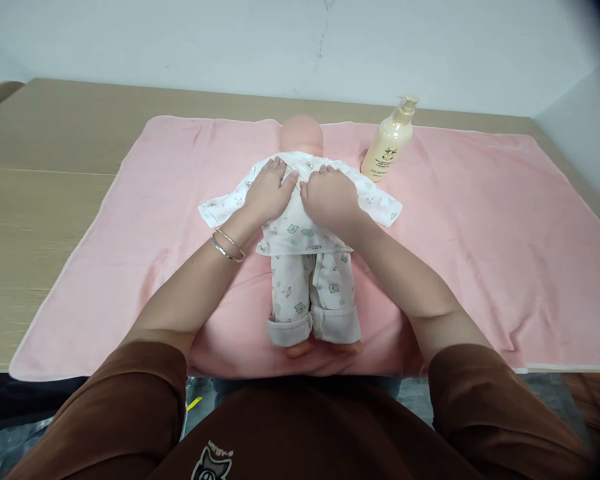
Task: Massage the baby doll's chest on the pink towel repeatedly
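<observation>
A baby doll lies stretched out with its smooth head at the far end and its feet towards me; no face shows. It wears a white printed shirt with the sleeves spread wide, and matching trousers with turned-up cuffs. My left hand rests on the upper part of the shirt, fingers laid flat and thumb out to the side. Beside it, my right hand is on the shirt with its fingers curled in; the fingertips are hidden. The thumbs are close together but apart.
A cream pump bottle stands near the doll's right-hand sleeve in the view. Under everything is a pink blanket, spread over a wooden table. A white wall runs behind the table.
</observation>
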Available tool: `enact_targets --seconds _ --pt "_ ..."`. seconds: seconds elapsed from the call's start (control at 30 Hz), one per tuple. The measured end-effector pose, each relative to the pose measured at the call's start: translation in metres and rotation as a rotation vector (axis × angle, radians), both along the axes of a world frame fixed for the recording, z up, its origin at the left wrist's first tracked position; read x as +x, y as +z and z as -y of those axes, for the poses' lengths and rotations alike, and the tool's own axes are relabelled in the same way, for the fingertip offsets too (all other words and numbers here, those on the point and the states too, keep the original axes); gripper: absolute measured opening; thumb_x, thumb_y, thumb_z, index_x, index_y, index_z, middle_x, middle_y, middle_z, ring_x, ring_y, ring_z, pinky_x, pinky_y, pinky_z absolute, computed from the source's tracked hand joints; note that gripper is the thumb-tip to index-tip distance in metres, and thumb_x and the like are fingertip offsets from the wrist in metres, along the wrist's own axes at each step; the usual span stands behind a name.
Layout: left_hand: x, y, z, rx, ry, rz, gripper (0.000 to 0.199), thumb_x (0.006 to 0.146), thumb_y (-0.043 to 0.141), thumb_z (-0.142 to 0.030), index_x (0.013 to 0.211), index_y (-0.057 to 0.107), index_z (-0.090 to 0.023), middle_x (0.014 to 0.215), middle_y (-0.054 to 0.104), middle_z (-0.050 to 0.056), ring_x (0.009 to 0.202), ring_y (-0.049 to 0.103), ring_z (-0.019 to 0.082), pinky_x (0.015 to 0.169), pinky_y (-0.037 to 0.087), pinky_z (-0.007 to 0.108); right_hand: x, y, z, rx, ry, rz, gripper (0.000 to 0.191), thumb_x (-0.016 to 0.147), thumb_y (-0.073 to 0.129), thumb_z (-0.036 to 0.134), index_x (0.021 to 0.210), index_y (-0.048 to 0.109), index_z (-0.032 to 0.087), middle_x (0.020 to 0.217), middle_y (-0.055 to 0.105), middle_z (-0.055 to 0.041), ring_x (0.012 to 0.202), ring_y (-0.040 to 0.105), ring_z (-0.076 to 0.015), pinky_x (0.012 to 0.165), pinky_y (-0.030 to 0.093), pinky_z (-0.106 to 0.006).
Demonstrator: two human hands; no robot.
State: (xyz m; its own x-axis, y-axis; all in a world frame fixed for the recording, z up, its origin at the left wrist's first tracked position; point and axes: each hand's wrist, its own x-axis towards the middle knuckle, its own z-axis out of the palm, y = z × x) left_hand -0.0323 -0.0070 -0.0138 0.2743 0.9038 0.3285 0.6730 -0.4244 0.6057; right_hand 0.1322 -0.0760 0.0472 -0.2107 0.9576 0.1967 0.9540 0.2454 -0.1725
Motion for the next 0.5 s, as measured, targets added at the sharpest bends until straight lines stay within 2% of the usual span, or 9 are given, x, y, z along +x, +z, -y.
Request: enact_targets --seconds 0.1,0.2,0.27,0.3,0.37,0.43,0.5 --pt "0.007 0.001 0.01 0.039 0.032 0.014 0.089 0.092 0.032 -0.087 0.123 0.07 -0.013 0.151 0.061 0.024 0.154 0.044 0.044 0.133 0.028 0.062 0.012 -0.004 -0.017 -0.047 0.015 -0.065 0.053 0.109 0.03 0.039 0.118 0.071 0.006 0.131 0.07 -0.0254 0.13 0.063 -0.0395 0.115 0.047 -0.057" --pt "0.015 -0.001 0.021 0.111 0.045 0.041 0.077 0.094 0.038 -0.082 0.108 0.072 -0.013 0.139 0.068 0.025 0.15 0.046 0.048 0.133 0.026 0.067 0.027 -0.014 -0.041 -0.035 0.066 -0.14 0.059 0.109 0.029 0.047 0.132 0.064 0.006 0.151 0.059 -0.0236 0.144 0.051 -0.0379 0.125 0.037 -0.058" --pt "0.016 -0.003 0.019 0.119 0.035 0.061 0.072 0.095 0.04 -0.079 0.103 0.072 -0.015 0.135 0.069 0.024 0.148 0.048 0.048 0.133 0.025 0.068 0.03 -0.018 -0.047 -0.018 0.081 -0.152 0.059 0.108 0.031 0.049 0.135 0.061 0.005 0.155 0.055 -0.0229 0.149 0.047 -0.0368 0.13 0.03 -0.058" --pt "0.014 -0.005 0.016 0.11 0.024 0.077 0.071 0.095 0.04 -0.079 0.102 0.071 -0.016 0.135 0.069 0.023 0.148 0.048 0.048 0.133 0.025 0.069 0.027 -0.018 -0.045 -0.006 0.068 -0.142 0.059 0.109 0.031 0.048 0.134 0.062 0.004 0.153 0.057 -0.0236 0.148 0.047 -0.0371 0.13 0.03 -0.058" --pt "0.009 -0.008 0.004 0.079 0.002 0.115 0.073 0.093 0.039 -0.083 0.104 0.071 -0.018 0.138 0.069 0.022 0.149 0.048 0.046 0.132 0.027 0.068 0.018 -0.015 -0.035 0.025 0.009 -0.098 0.058 0.109 0.03 0.044 0.128 0.065 0.002 0.142 0.064 -0.026 0.14 0.055 -0.0389 0.125 0.038 -0.058" --pt "0.003 -0.012 -0.009 0.044 0.003 0.139 0.081 0.091 0.036 -0.088 0.113 0.071 -0.019 0.147 0.064 0.021 0.153 0.045 0.044 0.133 0.026 0.066 0.007 -0.009 -0.019 0.047 -0.051 -0.047 0.054 0.109 0.032 0.039 0.121 0.069 0.002 0.125 0.071 -0.027 0.125 0.065 -0.0403 0.112 0.05 -0.058" --pt "0.0 -0.016 -0.018 0.022 0.023 0.135 0.088 0.09 0.032 -0.09 0.124 0.069 -0.018 0.156 0.058 0.021 0.156 0.041 0.041 0.135 0.023 0.063 -0.001 -0.005 -0.008 0.034 -0.066 -0.021 0.048 0.107 0.035 0.036 0.113 0.072 0.007 0.111 0.075 -0.0247 0.109 0.071 -0.0395 0.1 0.056 -0.057"
